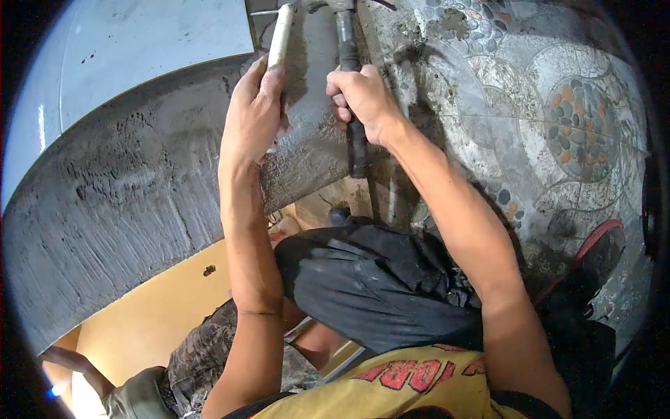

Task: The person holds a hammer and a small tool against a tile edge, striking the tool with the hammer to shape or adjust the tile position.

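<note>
My left hand point(255, 112) is wrapped round a slim off-white pipe point(280, 38), held upright in the picture. A thin metal pin point(264, 12) shows beside the pipe's far end; whether it is joined to it, I cannot tell. My right hand point(366, 101) grips a claw hammer point(347, 42) round its dark handle. The hammer's head reaches the top edge and is partly cut off. Both tools point away from me, side by side and apart, over a strip of wet grey mortar point(307, 171).
Left lies a rough grey mortar band point(125, 181) beside a pale blue panel point(153, 49) and a yellowish surface point(153, 300). Right spreads a dirty patterned tile floor point(499, 129) with pebble motifs. At lower left is another person's arm point(80, 363), near camouflage cloth point(202, 349).
</note>
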Action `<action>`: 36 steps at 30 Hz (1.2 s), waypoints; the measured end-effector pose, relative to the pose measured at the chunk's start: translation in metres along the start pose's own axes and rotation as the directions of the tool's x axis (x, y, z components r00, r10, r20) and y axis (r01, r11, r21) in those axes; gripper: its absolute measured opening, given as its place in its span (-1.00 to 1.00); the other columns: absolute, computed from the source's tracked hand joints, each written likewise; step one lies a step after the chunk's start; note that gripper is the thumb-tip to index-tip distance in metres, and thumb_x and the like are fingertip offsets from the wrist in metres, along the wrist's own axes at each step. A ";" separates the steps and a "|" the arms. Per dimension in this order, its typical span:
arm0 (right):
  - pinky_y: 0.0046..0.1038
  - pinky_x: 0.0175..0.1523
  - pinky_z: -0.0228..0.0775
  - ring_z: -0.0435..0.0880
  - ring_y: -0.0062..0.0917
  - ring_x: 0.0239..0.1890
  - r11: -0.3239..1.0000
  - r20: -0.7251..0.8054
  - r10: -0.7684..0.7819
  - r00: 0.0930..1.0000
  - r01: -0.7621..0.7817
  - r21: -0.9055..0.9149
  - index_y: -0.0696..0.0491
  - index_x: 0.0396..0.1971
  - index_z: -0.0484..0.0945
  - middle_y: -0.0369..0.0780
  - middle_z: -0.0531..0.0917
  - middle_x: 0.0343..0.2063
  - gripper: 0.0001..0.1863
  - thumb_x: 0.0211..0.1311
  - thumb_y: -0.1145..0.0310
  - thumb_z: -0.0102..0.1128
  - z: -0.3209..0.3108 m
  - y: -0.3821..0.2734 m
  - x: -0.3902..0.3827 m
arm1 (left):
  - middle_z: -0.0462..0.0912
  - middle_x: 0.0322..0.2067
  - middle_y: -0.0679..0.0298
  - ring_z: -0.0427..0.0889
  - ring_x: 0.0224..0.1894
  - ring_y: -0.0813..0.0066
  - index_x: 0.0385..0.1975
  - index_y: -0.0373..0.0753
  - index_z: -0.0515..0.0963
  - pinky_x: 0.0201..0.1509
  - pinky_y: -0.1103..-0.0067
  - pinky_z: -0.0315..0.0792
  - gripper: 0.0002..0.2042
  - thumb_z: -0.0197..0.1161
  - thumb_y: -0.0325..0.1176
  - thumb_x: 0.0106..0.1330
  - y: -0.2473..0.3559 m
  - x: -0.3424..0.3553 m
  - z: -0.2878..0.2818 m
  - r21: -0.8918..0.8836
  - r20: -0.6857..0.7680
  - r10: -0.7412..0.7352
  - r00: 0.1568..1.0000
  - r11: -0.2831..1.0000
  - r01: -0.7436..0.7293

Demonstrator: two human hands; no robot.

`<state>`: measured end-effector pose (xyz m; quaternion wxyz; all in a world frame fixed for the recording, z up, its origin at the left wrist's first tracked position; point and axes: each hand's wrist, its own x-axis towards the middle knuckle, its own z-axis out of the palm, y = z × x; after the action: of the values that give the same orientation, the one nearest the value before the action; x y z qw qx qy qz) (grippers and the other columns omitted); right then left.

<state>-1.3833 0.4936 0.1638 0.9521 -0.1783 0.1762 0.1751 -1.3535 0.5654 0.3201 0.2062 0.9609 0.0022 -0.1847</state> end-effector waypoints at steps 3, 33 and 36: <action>-0.41 -0.64 0.20 0.35 -0.60 -0.79 0.993 0.003 -0.016 1.000 0.016 0.115 0.03 -0.78 0.35 -0.34 0.36 -0.79 -0.78 -0.03 0.45 0.13 -0.005 0.000 -0.007 | 0.36 -0.59 0.43 0.30 -0.69 0.73 0.26 -0.33 0.36 -0.66 0.71 0.20 -0.58 -0.02 -0.22 0.52 -0.002 -0.001 0.002 -0.005 -0.023 0.020 1.000 1.000 -0.020; -0.42 -0.68 0.26 0.32 -0.61 -0.83 0.982 -0.011 -0.037 0.999 0.038 0.185 0.03 -0.69 0.37 -0.36 0.34 -0.80 -0.84 0.00 0.46 0.11 -0.010 0.004 -0.017 | 0.32 -0.59 0.44 0.30 -0.67 0.71 0.23 -0.33 0.36 -0.65 0.72 0.23 -0.58 -0.04 -0.20 0.52 -0.004 -0.009 0.000 -0.036 -0.004 0.024 1.000 0.999 -0.024; -0.42 -0.69 0.26 0.33 -0.61 -0.83 0.978 -0.036 -0.015 0.999 0.022 0.205 0.03 -0.70 0.35 -0.35 0.34 -0.80 -0.83 0.00 0.46 0.11 -0.013 0.005 -0.017 | 0.32 -0.61 0.44 0.29 -0.68 0.72 0.24 -0.33 0.35 -0.65 0.72 0.21 -0.58 -0.04 -0.21 0.53 -0.002 -0.011 0.000 -0.064 0.032 0.007 0.999 0.998 -0.005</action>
<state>-1.4035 0.4878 0.1580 0.9639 -0.0834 0.2078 0.1439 -1.3640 0.5680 0.3233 0.2375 0.9507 0.0019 -0.1993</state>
